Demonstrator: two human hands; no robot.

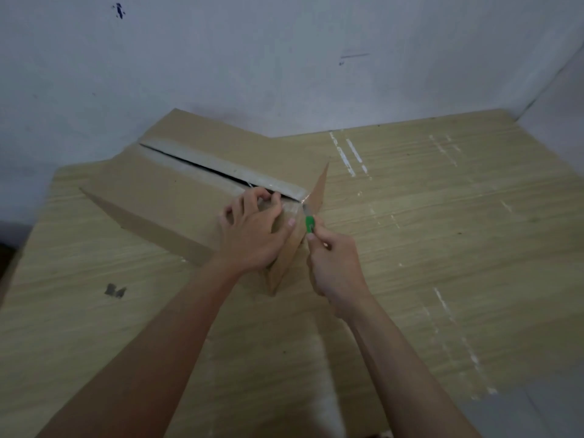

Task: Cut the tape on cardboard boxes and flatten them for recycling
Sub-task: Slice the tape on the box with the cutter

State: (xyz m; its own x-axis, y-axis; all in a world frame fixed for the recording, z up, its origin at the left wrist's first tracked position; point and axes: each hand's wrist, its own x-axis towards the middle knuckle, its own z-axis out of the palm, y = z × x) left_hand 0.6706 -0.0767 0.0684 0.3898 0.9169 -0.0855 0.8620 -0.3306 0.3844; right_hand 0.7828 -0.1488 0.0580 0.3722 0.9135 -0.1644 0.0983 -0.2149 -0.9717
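A person's two bare arms reach forward over a wood-grain floor [442, 232] toward a cardboard box [177, 191] lying against a pale wall [284, 58]. The right hand [335, 263] is closed in a fist around a green-handled utility knife [310, 223], whose tip points up and away from the fist to the near end of the box's top seam. The blade itself is too small and blurred to make out. The left hand [252, 229] sits just beside the knife, to its left, with fingers curled over the edge of the near top flap and thumb stretched toward the box's corner; it seems to brace the cardboard so the box does not slide under the cutting stroke. From the knife tip, the seam [221, 169] runs away and to the left as a dark open slit between two flaps edged with greyish tape [227, 167], so most of its length appears already parted. The end panel [317, 191] just above the knife stands up, tilted outward. Judging by this, the cut is at the last bit of tape at the corner; flattening is not yet done.
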